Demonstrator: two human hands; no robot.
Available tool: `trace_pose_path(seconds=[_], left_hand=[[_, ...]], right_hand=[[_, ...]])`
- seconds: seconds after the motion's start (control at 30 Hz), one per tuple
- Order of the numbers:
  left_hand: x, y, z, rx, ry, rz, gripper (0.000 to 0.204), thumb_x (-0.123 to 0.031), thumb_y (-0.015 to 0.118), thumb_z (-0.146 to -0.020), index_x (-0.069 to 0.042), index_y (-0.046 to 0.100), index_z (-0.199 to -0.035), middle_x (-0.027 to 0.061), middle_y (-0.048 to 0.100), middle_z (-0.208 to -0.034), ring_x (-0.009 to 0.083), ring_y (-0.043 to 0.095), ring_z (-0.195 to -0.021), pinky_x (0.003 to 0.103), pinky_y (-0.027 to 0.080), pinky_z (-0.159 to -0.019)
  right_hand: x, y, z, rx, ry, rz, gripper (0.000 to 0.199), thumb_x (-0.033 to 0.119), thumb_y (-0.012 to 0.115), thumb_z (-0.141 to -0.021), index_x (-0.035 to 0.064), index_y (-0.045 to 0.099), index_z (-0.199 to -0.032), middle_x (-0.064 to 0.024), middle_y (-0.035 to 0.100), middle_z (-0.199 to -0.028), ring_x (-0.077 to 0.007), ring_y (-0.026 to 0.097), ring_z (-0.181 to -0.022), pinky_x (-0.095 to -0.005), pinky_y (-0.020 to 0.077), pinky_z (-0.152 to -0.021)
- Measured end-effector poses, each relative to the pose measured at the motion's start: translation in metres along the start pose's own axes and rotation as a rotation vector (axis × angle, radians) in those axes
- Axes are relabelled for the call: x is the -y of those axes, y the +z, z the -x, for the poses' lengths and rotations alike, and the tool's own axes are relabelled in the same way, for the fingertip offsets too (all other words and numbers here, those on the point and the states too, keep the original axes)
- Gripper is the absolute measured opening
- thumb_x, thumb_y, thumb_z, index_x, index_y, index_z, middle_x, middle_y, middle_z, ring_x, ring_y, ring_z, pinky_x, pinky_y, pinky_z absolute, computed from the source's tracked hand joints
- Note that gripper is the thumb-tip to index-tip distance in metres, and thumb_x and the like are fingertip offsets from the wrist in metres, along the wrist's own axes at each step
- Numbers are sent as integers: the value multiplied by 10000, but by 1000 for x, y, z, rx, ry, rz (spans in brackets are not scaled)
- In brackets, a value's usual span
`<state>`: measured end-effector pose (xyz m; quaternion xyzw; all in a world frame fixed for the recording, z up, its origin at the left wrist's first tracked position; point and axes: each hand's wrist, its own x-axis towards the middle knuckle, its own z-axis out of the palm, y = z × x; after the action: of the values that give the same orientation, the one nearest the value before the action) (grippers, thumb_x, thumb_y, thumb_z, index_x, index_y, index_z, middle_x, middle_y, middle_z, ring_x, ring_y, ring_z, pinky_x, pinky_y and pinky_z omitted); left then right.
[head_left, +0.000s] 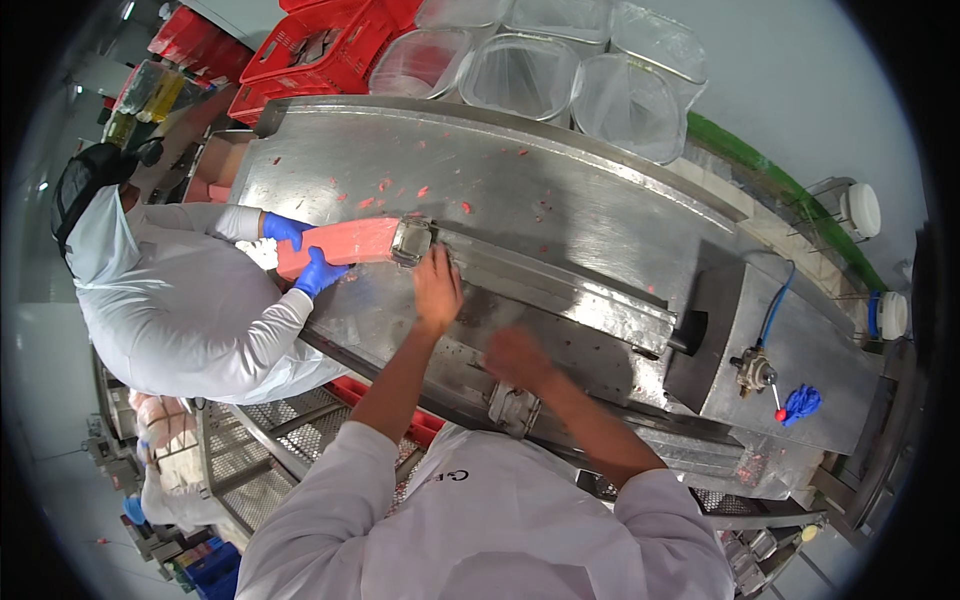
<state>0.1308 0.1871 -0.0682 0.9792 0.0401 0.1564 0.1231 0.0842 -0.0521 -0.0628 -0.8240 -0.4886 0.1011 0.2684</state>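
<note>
My left hand (pixel 438 288) reaches up to the metal end frame (pixel 411 242) of a long steel mould (pixel 560 285). Its fingers are stretched out, and their tips are at or very near the frame's edge. A long pink block (pixel 360 240), which looks like pressed meat, lies against the frame's far-left side. A co-worker's blue-gloved hands (pixel 318 272) hold that block. My right hand (pixel 515 358), smeared by motion, hovers over the near side of the table. Close below it is a second metal frame (pixel 513 408). Whether the right fingers hold anything is hidden by blur.
Pink scraps (pixel 466 207) dot the steel table (pixel 400 150). A steel box (pixel 790 350) with a valve (pixel 752 372) and a blue glove (pixel 801 404) stands at right. Lined bins (pixel 520 75) and red crates (pixel 310 50) line the far side. The co-worker (pixel 180 290) stands at left.
</note>
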Motion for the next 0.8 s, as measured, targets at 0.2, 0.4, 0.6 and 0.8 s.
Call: trace_pose_path(seconds=[0.2, 0.4, 0.6, 0.8], left_hand=[[16, -8, -25, 83, -172, -224, 619, -339, 543, -1000, 48, 416, -1466, 284, 459, -1459, 458, 485, -1306, 580, 372, -1073], [41, -60, -88, 334, -536, -205, 375, -365, 574, -985, -38, 719, -1098, 143, 727, -1009, 359, 708, -978, 452, 535, -838], [137, -84, -124, 502, -631, 240, 341, -328, 619, -937, -19, 763, -935, 253, 733, -904, 400, 718, -897, 458, 538, -822], [70, -203, -174, 170, -388, -42, 514, -444, 578, -908, 32, 736, -798, 269, 692, -777, 411, 700, -781, 502, 533, -741]], right_hand=[[-86, -78, 18, -186, 569, 227, 1043, 514, 823, -722, 65, 353, -1537, -211, 446, -1440, -378, 407, -1388, -574, 305, -1139], [-101, -61, 25, -151, 556, 295, 1144, 589, 841, -673, 64, 341, -1558, -186, 457, -1434, -359, 429, -1354, -572, 301, -1134], [-97, -67, 20, -148, 569, 256, 1154, 573, 861, -659, 52, 341, -1548, -186, 485, -1406, -371, 461, -1290, -548, 290, -1126], [-55, -103, -18, -264, 554, 216, 1242, 548, 907, -597, -8, 311, -1534, -214, 468, -1433, -387, 448, -1312, -594, 282, -1124]])
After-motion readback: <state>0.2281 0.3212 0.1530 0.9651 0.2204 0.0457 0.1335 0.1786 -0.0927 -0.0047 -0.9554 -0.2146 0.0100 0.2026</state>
